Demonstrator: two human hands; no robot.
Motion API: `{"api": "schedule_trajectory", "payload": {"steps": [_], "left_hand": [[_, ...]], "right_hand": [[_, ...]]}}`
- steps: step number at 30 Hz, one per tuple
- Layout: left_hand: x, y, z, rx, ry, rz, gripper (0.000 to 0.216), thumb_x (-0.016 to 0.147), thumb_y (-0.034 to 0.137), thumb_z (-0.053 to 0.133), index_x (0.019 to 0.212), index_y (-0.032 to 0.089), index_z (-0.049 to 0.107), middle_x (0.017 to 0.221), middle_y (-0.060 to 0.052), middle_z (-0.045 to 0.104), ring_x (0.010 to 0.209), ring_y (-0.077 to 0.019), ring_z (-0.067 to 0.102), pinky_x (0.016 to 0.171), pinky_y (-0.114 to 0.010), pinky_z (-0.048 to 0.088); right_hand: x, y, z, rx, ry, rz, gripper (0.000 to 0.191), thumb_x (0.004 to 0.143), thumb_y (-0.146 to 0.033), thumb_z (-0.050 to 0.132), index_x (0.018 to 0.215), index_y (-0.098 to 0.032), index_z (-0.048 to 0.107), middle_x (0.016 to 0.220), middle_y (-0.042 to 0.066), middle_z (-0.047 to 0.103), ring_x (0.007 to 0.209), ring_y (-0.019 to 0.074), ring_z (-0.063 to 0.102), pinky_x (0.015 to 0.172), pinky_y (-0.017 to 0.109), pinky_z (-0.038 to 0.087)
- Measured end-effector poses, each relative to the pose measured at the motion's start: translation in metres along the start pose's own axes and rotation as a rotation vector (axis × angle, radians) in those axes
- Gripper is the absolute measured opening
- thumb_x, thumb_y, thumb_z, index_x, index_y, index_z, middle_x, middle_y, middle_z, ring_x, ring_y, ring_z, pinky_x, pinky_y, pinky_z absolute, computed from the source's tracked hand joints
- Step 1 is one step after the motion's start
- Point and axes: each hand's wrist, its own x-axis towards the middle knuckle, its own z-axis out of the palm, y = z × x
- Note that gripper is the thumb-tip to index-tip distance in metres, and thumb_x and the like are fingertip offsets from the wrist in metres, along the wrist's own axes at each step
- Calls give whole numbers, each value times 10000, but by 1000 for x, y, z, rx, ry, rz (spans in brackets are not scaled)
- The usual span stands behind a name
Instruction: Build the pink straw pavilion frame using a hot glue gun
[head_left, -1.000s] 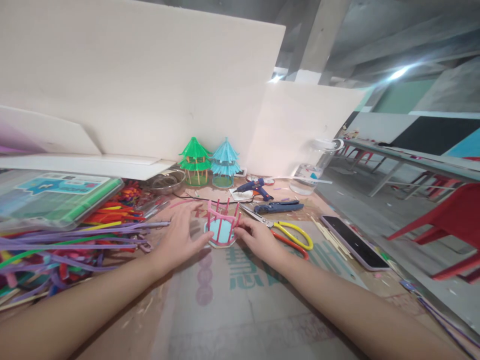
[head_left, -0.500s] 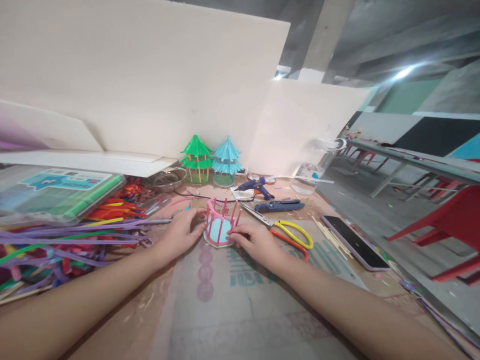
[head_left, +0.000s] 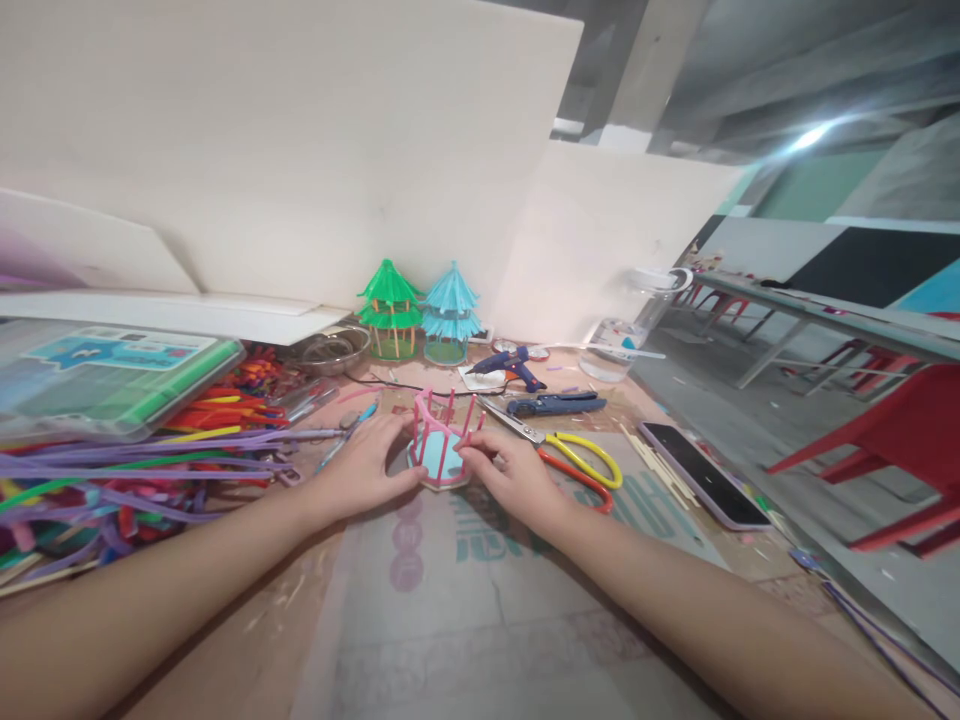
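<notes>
A small pink straw frame with a light blue base stands on the cardboard-covered table, with upright pink posts and a pink top ring. My left hand curls round its left side, thumb against the base. My right hand pinches a post and the base on its right side. Behind it, by the white board, stand a finished green pagoda model and a blue pagoda model.
A heap of coloured straws and a clear plastic case lie at left. Yellow-and-orange scissors, a blue glue gun, blue pliers, a phone, a jar and red chairs are at right.
My left hand has closed in from flat beside the frame to grip its left side. The frame shifted slightly on the table. My right hand stayed on its right side.
</notes>
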Motion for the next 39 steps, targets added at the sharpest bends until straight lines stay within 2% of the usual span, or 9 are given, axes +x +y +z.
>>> {"api": "schedule_trajectory", "payload": {"steps": [4,8,18,27,30,33,36,39], "left_hand": [[1,2,0,17,-29,22,451,859,493,527,1167,167,576,1168,-132,638,1095,-297,579,953,-469,454],[1,1,1,6,0,39,351,878,452,509,1101,198,606,1146,-109,644,1099,-275,581,973,-447,442],[1,2,3,26,22,46,331,878,427,504,1093,207,626,1090,-87,656,1036,-260,594,945,-421,451],[1,2,2,42,21,37,305,872,403,496,1065,193,606,1049,-87,652,1003,-255,584,896,-411,453],[2,2,0,44,20,19,301,866,389,489,1057,185,601,1037,-90,651,998,-258,587,884,-412,456],[2,2,-2,66,24,2,266,842,370,492,1003,186,597,986,-79,652,949,-247,592,845,-392,467],[2,4,-3,85,24,-14,239,825,370,478,935,186,585,941,-73,644,901,-240,587,811,-379,476],[2,6,-4,75,23,-29,267,830,396,457,923,181,584,961,-84,651,924,-249,587,837,-394,476]], "right_hand": [[-2,-6,-1,66,75,34,257,875,-365,524,971,-196,692,747,28,683,657,164,589,620,268,462],[-2,-10,-1,77,112,-1,238,876,-358,505,885,-193,677,723,22,669,668,159,587,632,262,458],[-2,-7,1,155,121,24,229,877,-384,507,852,-193,632,735,16,676,663,146,612,633,249,478],[-4,-8,3,180,102,36,221,864,-382,511,916,-196,618,706,10,649,633,148,593,618,267,464],[3,-13,-12,229,126,17,221,870,-381,504,947,-196,599,686,-4,621,614,136,572,580,251,443],[16,-15,-41,172,136,8,212,871,-369,501,903,-186,604,649,-14,600,600,126,551,586,247,427],[28,-8,-72,-4,61,62,160,831,-307,544,819,-176,635,685,-1,636,627,134,560,609,257,422],[33,3,-89,-170,-57,142,122,805,-237,568,818,-166,667,766,16,675,684,149,587,635,261,422]]}}
